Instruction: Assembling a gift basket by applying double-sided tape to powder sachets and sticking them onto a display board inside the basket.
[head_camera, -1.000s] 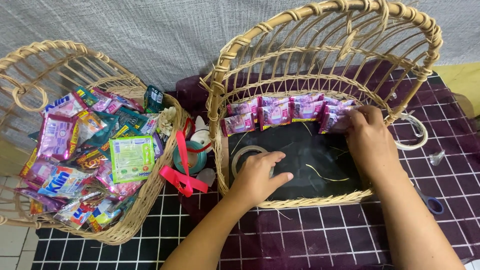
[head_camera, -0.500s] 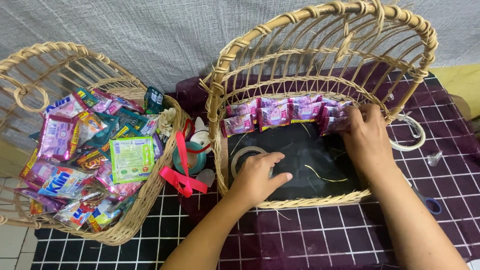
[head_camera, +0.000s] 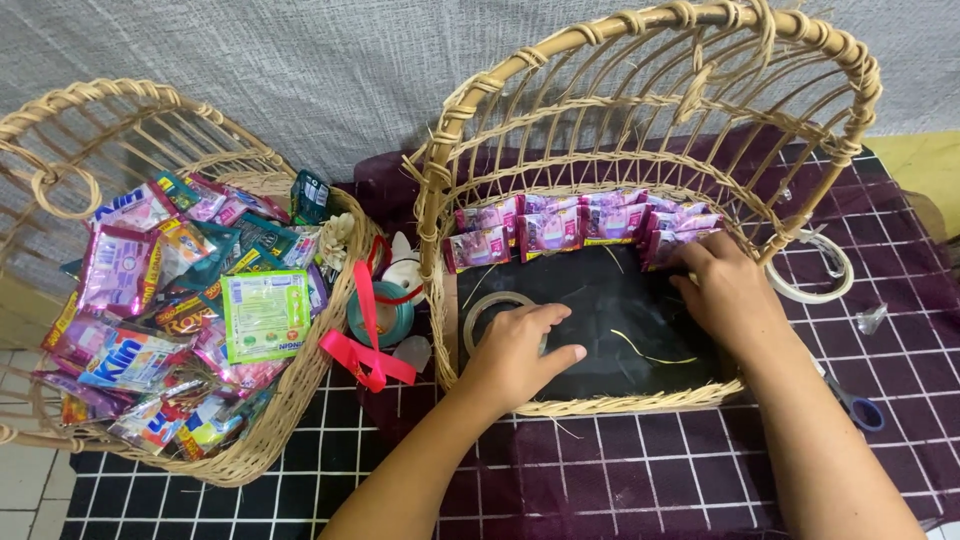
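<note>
A tall wicker basket (head_camera: 640, 398) with an arched back stands in front of me, lined with black fabric (head_camera: 600, 300). A row of purple sachets (head_camera: 560, 225) leans along its back wall. My left hand (head_camera: 520, 350) rests flat on the black lining, fingers spread, partly over a clear tape roll (head_camera: 490, 308). My right hand (head_camera: 725, 290) is at the right end of the sachet row, fingertips touching the last purple sachet (head_camera: 670, 245).
A second wicker basket (head_camera: 250, 440) at the left is heaped with several colourful sachets. Between the baskets lie a red ribbon (head_camera: 365, 340) and a teal spool (head_camera: 385, 315). A white tape roll (head_camera: 815, 275) and blue scissors (head_camera: 855, 405) lie at the right on the checked cloth.
My right hand has slid slightly down and left along the end of the sachet row. My left hand has barely moved.
</note>
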